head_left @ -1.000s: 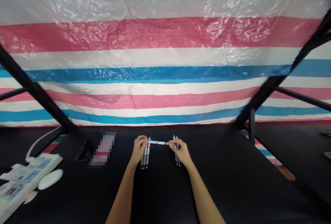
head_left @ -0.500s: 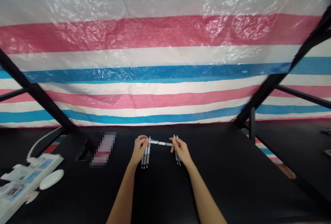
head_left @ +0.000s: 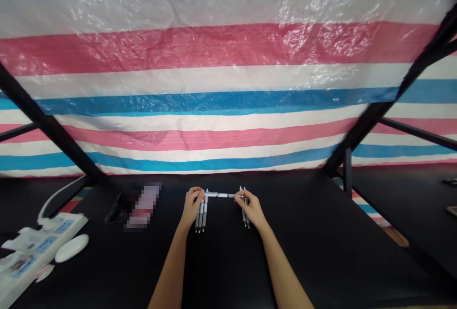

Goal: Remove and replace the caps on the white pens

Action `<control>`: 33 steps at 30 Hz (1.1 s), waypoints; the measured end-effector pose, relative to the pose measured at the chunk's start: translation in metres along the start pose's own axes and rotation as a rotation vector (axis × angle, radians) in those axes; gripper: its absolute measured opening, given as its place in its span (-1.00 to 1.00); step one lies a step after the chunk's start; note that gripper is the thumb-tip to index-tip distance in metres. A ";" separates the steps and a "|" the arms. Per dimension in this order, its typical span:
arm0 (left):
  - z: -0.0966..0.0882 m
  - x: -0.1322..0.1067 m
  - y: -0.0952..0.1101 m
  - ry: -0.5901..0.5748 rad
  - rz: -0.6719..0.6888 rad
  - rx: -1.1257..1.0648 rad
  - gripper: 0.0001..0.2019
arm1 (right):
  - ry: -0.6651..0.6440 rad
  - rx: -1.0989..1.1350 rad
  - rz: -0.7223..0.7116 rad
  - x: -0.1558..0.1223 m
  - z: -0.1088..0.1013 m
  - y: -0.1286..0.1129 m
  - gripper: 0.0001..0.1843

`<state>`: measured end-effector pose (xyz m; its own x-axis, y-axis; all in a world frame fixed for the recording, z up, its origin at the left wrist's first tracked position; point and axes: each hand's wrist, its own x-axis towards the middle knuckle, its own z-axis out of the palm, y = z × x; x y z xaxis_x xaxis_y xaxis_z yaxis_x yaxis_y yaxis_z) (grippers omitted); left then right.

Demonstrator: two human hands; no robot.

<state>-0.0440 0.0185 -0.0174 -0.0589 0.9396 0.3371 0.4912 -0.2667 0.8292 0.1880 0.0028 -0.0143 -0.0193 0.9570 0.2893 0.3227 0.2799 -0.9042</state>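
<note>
A white and grey pen [head_left: 222, 195] lies crosswise between my two hands. My left hand [head_left: 194, 203] is closed, with its fingertips at the pen's left end, over a row of three pens [head_left: 201, 218] whose tips point toward me. On the other side, my right hand [head_left: 250, 205] pinches the crosswise pen's right end between thumb and finger. Beneath that hand are more pens [head_left: 246, 217], side by side with tips toward me; the hand covers part of them.
At left stand a white power strip [head_left: 66, 227] with a plugged-in cable and a white oval object [head_left: 72, 248]. A dark phone [head_left: 121, 205] and a blurred-out pinkish item [head_left: 144, 206] lie on the black table [head_left: 224, 271]. Black frame bars [head_left: 66, 142] and a striped sheet [head_left: 214, 80] rise behind.
The crosswise pen's right end has risen slightly, so it lies nearly level. My right thumb and finger have closed on that end. My left hand has hardly moved.
</note>
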 end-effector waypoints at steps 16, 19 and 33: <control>0.006 0.000 -0.007 -0.004 0.099 0.101 -0.68 | 0.051 -0.255 -0.067 0.001 -0.003 -0.004 -0.38; 0.007 0.000 -0.009 0.013 0.119 0.102 -0.73 | 0.070 -0.260 -0.070 0.001 -0.003 -0.002 -0.35; 0.002 0.000 0.007 -0.022 0.016 -0.174 -0.80 | 0.088 -0.250 -0.034 0.001 -0.003 -0.004 -0.31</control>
<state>-0.0391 0.0169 -0.0128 -0.0329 0.9390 0.3424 0.3338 -0.3126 0.8893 0.1892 0.0024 -0.0096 0.0447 0.9339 0.3547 0.5473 0.2741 -0.7908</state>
